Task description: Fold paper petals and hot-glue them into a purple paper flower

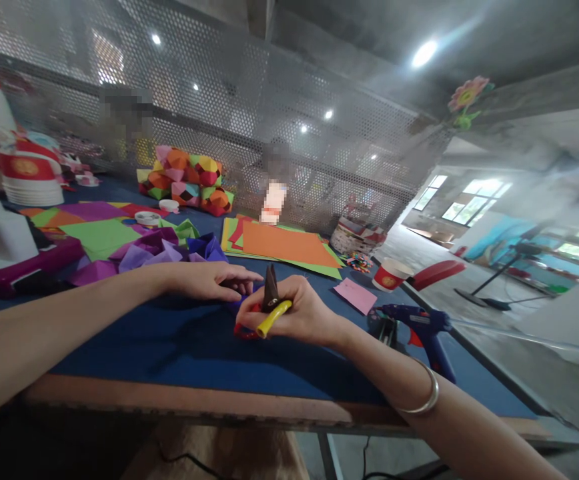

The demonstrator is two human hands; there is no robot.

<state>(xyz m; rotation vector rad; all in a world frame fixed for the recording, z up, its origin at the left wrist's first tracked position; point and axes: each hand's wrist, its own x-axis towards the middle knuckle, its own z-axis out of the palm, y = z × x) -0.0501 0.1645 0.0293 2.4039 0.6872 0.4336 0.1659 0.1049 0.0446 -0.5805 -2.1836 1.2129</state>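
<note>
Our right hand curls closed around a yellow-handled tool, dark tip upward, over the blue tabletop. Our left hand extends palm-down beside it, fingers half bent; we cannot tell whether they grip anything.

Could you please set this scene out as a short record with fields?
Right hand: gripping a dark-tipped, yellow-handled hand tool
Left hand: beside the right hand, fingers curled; grip unclear
Right side: dark-blue glue gun, pink sheet of paper, white-and-red paper cup
Beyond hands: pile of orange, green and red paper sheets
Farther left: multicoloured folded-paper balls
Surface: blue tabletop
</note>
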